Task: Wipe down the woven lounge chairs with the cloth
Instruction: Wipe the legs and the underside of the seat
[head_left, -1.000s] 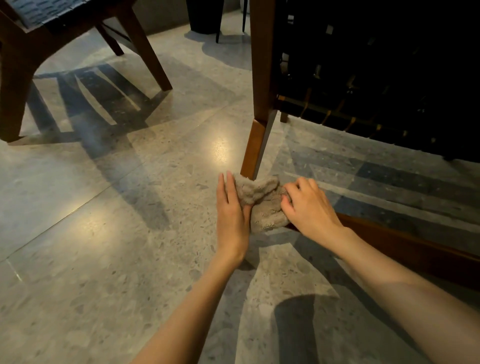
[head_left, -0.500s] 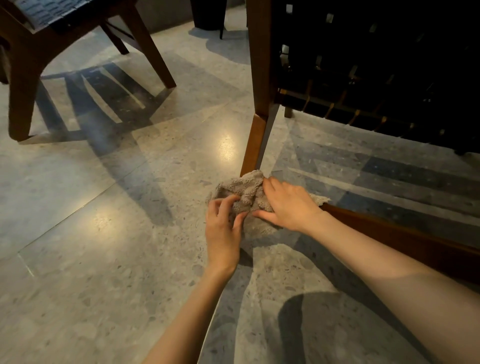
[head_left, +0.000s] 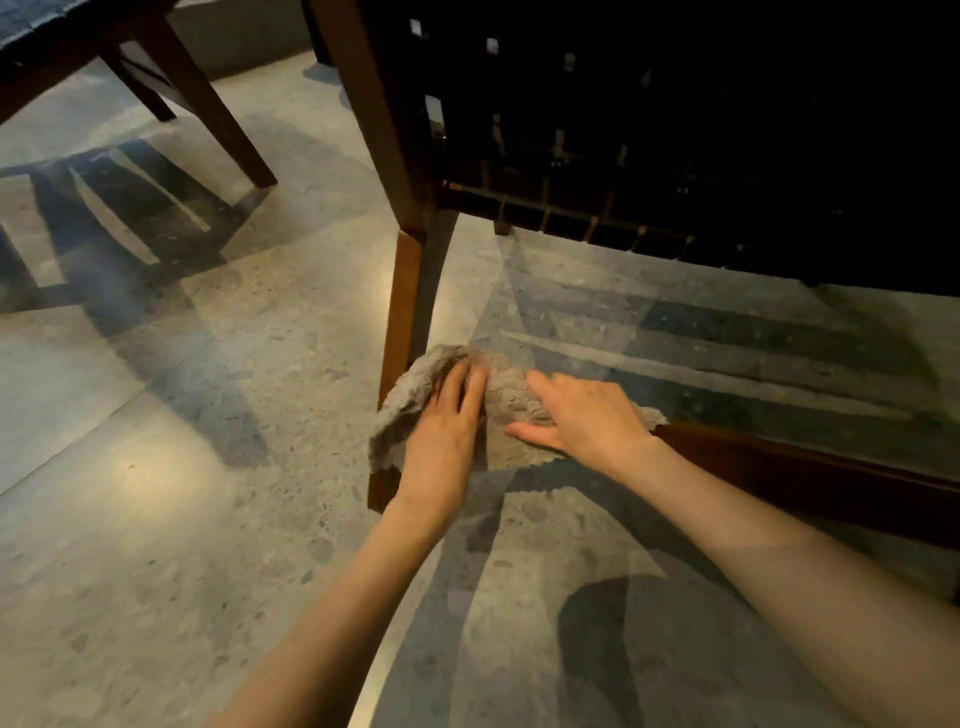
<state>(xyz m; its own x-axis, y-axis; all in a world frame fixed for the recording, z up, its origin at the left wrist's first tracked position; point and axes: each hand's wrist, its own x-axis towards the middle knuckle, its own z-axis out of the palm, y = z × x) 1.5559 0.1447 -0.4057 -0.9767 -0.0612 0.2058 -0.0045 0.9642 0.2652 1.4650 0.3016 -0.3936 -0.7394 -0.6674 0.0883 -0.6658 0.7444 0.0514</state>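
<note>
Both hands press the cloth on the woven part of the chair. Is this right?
No. The left hand and right hand press the cloth low on the chair's wooden leg, near the floor, not on the woven part. The head view shows it.

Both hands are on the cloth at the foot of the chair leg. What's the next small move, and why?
Probably slide the cloth rightward along the low wooden rail. The cloth is bunched where the chair leg meets that rail, the right hand lies flat on it, the left hand presses it by the leg, and the rail beyond is uncovered.
</note>
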